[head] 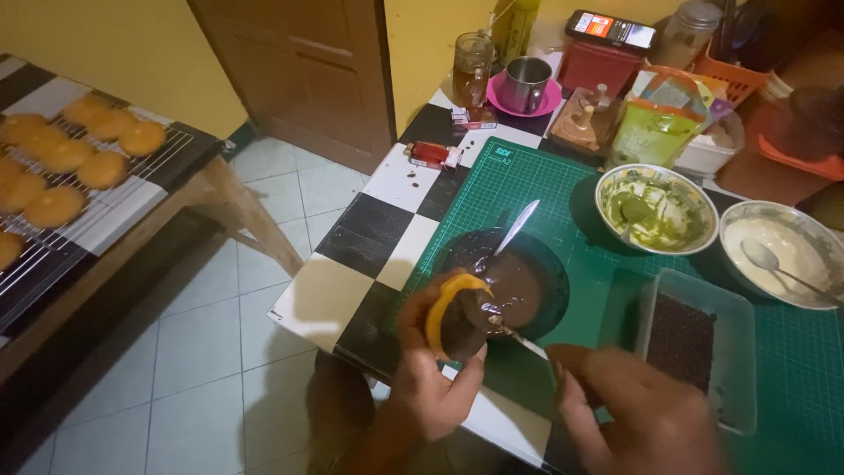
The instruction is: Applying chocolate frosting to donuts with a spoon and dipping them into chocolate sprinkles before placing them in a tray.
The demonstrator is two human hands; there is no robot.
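My left hand (431, 383) holds a round golden doughnut (453, 318) on edge, its face coated with dark chocolate. My right hand (642, 418) is blurred and grips a thin metal utensil (519, 337) whose tip touches the chocolate face. Just beyond the doughnut sits a dark bowl of melted chocolate (519, 281) with a metal spoon (510, 233) standing in it. Both hands are over the near edge of a green cutting mat (527, 185).
A clear tray of chocolate sprinkles (690, 339) lies right of the bowl. Behind are a green-glaze bowl (655, 208), a white-glaze bowl (782, 251), a steel mug (525, 84) and jars. A wire rack of plain doughnuts (66, 163) stands at left across a tiled gap.
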